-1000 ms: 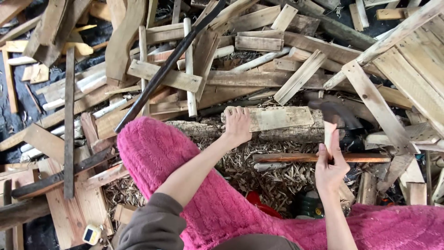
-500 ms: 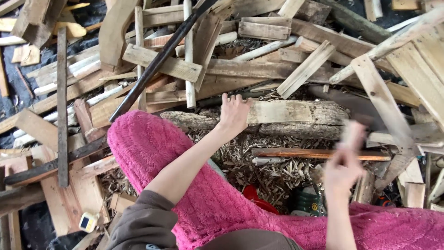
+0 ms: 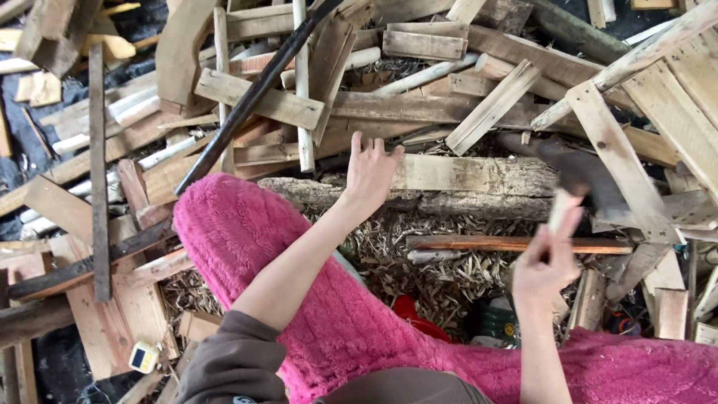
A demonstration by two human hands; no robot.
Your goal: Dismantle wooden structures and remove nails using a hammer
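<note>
Head view, pale flat plank (image 3: 467, 173), rough log (image 3: 479, 202)

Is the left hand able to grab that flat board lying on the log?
Probably yes. The left hand already rests with its fingers spread at the near end of the flat board on the log, and nothing lies between them. The right hand holds a blurred tool off to the side.

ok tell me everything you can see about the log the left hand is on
The log lies flat, running left to right across the middle, on wood chips among scrap planks. It looks like rough, weathered wood with grey bark along its lower side and a paler, flatter top face. The left hand rests on it, fingers spread. A pink-clad knee covers its left end; a blurred dark tool hides part of its right end.
</note>
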